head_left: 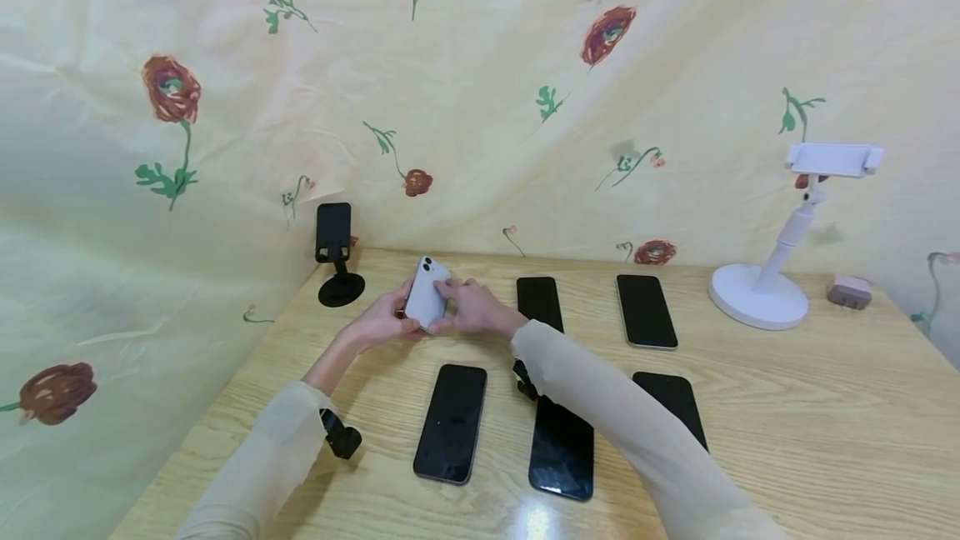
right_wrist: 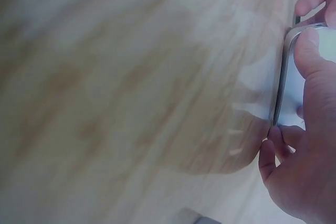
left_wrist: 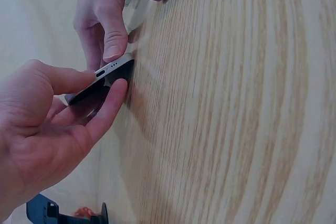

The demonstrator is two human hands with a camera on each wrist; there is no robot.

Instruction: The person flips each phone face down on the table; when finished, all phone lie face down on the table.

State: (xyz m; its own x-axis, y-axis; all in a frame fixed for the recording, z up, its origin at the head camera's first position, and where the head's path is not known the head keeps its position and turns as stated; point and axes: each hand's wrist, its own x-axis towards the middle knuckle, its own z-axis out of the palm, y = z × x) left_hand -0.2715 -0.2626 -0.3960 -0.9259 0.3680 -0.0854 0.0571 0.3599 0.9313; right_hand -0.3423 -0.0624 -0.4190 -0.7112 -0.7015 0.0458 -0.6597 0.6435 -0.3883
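Phone tilted, pale back up, near the black stand; left hand pinches its lower end, right hand its right side. Keep both grips at the edges, clear of the lenses.

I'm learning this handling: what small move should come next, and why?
Perhaps turn the pale phone screen-up: the left hand and right hand both grip it with its back showing from above, while the leftmost black phone lies screen-up.

Smooth phone back, glossy phone screen, wood-grain tabletop, plastic-looking stand
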